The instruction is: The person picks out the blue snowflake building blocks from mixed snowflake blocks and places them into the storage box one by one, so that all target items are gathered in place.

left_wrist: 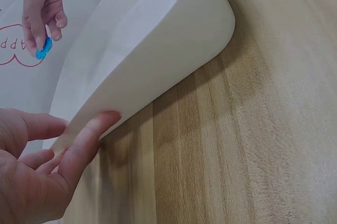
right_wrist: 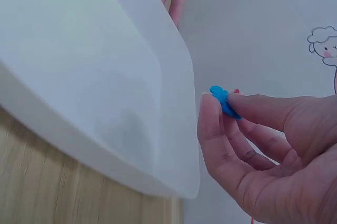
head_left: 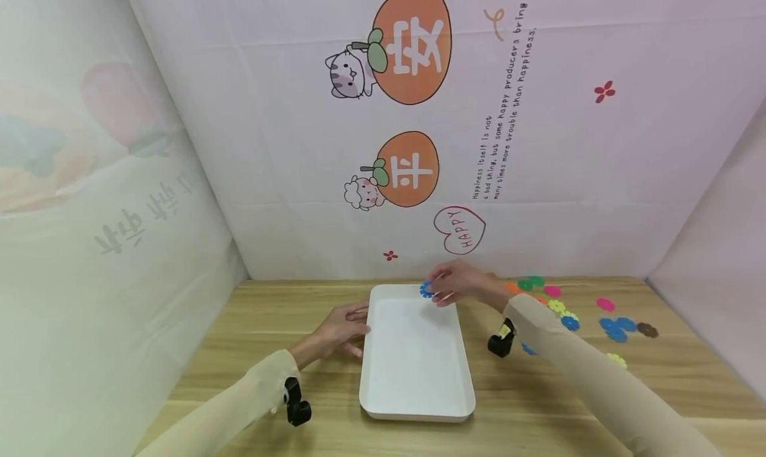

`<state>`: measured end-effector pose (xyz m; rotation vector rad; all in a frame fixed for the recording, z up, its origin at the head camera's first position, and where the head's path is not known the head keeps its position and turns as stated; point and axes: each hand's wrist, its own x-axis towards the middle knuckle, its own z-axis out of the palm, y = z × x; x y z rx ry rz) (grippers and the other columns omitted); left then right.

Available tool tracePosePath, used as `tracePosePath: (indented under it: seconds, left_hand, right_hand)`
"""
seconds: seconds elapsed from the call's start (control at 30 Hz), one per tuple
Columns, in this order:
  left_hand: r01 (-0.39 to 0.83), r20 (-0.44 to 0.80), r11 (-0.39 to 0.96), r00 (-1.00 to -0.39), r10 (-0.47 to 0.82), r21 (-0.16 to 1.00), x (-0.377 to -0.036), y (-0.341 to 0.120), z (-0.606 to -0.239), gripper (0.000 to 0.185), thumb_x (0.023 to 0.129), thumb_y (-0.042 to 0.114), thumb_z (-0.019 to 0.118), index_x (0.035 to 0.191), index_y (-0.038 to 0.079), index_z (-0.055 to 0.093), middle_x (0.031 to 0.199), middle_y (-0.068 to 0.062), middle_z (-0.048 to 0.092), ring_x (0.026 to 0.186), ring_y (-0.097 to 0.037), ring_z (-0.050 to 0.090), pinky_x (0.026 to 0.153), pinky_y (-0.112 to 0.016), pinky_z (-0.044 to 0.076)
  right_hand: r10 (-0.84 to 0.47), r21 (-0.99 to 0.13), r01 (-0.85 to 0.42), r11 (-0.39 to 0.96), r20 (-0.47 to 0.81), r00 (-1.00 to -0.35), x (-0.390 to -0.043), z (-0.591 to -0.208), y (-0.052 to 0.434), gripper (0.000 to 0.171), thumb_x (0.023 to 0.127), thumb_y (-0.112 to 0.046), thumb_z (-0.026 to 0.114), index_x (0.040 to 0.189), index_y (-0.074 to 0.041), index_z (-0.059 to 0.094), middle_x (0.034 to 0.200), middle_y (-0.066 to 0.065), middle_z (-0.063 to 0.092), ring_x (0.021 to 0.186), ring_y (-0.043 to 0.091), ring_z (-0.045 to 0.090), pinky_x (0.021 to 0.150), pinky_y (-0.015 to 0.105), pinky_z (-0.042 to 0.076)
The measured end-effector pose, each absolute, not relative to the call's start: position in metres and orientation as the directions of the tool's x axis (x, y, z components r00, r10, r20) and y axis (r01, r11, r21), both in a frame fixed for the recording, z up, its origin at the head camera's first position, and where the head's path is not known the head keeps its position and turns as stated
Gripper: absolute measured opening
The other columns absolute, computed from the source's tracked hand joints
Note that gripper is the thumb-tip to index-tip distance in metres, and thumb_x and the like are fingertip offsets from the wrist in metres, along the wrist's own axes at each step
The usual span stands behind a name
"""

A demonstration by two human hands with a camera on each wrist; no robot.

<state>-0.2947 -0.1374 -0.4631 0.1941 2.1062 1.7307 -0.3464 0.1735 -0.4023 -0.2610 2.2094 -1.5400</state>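
A white rectangular tray (head_left: 415,357) lies on the wooden table, its long sides running away from me. Against its left wall rests my left hand (head_left: 341,330). The left wrist view shows the thumb (left_wrist: 102,124) touching the outer wall and another fingertip right at the rim. Over the tray's far right corner, my right hand (head_left: 457,284) pinches a blue notched plastic disc (head_left: 426,289) between thumb and fingers. That same disc (right_wrist: 224,100) appears beside the tray's rim in the right wrist view, its far part hidden by the fingertips.
To the right of the tray lie scattered notched discs: green (head_left: 535,281), pink (head_left: 606,304), yellow (head_left: 616,360), a blue cluster (head_left: 616,328) and a brown one (head_left: 647,329). Some lie partly behind my right forearm. A printed white cloth wall (head_left: 299,211) closes off the table's far edge.
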Motion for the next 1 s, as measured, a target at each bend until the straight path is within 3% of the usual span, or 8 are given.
tracePosePath:
  seconds: [0.27,0.63,1.0]
  left_hand:
    - [-0.149,-0.22,0.215,-0.907,0.359,0.965,-0.296,-0.138,-0.465,0.066,0.098,-0.004,0.064,0.159,-0.002,0.038,0.156,-0.033,0.045,0.128,-0.044,0.062,0.061,-0.036,0.069]
    - [-0.156,-0.227,0.226,-0.914,0.335,0.962,-0.296,-0.135,-0.463,0.067,0.097,-0.004,0.065,0.159,0.0,0.039,0.155,-0.032,0.047,0.12,-0.041,0.067,0.06,-0.036,0.069]
    - [-0.137,-0.215,0.242,-0.917,0.336,0.961,-0.294,-0.135,-0.461,0.065,0.098,-0.004,0.064,0.158,-0.002,0.039,0.153,-0.032,0.049,0.121,-0.041,0.067,0.059,-0.036,0.069]
  right_hand:
    - [-0.43,-0.915,0.069,0.398,-0.253,-0.867,-0.359,-0.41,0.144,0.015,0.1,-0.001,0.066,0.111,0.007,0.064,0.094,0.016,0.076,0.079,0.019,0.073,0.081,0.037,0.07]
    - [-0.346,-0.871,0.115,0.478,-0.307,-0.886,-0.366,-0.42,0.108,0.011,0.099,-0.005,0.071,0.103,0.003,0.066,0.089,0.014,0.075,0.074,0.02,0.075,0.078,0.035,0.07]
    - [-0.291,-0.798,-0.007,0.602,-0.211,-0.933,-0.36,-0.439,0.081,0.007,0.095,-0.001,0.074,0.092,0.003,0.068,0.084,0.015,0.076,0.079,0.029,0.079,0.078,0.035,0.07]
